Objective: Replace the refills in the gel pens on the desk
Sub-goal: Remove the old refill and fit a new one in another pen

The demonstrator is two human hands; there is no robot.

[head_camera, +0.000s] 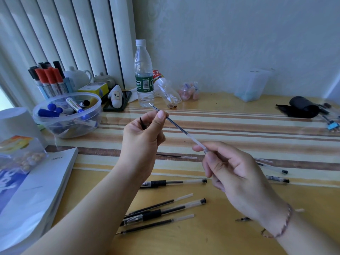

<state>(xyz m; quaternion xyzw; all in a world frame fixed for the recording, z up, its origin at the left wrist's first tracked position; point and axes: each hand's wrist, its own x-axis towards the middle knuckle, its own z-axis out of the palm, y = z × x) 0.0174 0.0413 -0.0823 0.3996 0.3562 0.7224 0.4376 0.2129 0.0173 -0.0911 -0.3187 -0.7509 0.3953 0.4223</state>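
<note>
We see a glossy, smooth desk [239, 115] with a striped wood-grain look (light glares off it), a clear plastic water bottle [144, 74], a translucent plastic bowl [55, 129], and a matt black cloth pouch [301, 107].

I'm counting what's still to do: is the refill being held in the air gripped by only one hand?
No: the left hand pinches the refill near its tip while the right hand holds its other end.
</note>
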